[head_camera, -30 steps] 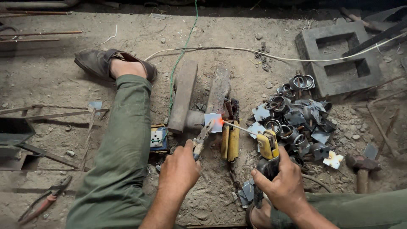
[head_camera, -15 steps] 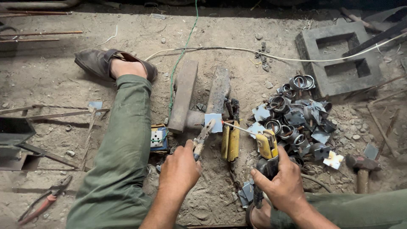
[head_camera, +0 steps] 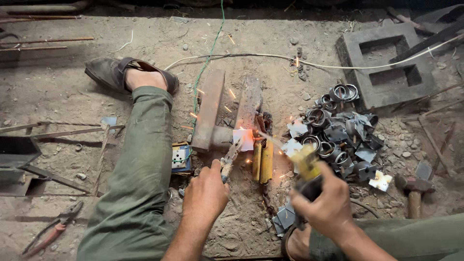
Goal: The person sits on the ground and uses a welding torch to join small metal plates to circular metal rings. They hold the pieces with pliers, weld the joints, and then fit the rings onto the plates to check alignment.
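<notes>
A: Fig., lower centre of frame: left hand [head_camera: 205, 193], fingers curled tight round the handles of pliers [head_camera: 228, 159]. Where's the workpiece rel. to it?

B: Just above and to the right of the knuckles. Plier tips reach up to a small square metal plate [head_camera: 243, 139], glowing white-hot, which sits against the rusty H-shaped steel piece [head_camera: 212, 113] at mid-frame. Hand itself is clear of the plate; only the pliers bridge the gap.

A: Right hand [head_camera: 328, 205]?

B: Lower right of centre, closed in a fist round a welding electrode holder [head_camera: 305, 166] w/ yellow head, somewhat blurred. Thin electrode rod [head_camera: 270, 139] runs up-left from it to the plate. Orange sparks scatter around the contact pt. and over the steel piece.

A: Surroundings?

B: Two yellow-handled tools [head_camera: 262, 162] lie just below the plate, between the hands. Pile of metal rings and cut plates [head_camera: 338, 135] at centre right, near the right hand. Hammer [head_camera: 411, 191] at right edge area; concrete block [head_camera: 386, 65] w/ two openings upper right. Red-handled pliers [head_camera: 50, 234] lower left, well apart. Green-trousered leg [head_camera: 140, 169] w/ sandalled foot [head_camera: 128, 75] stretches to upper left; white cable [head_camera: 270, 57] crosses the top.
</notes>
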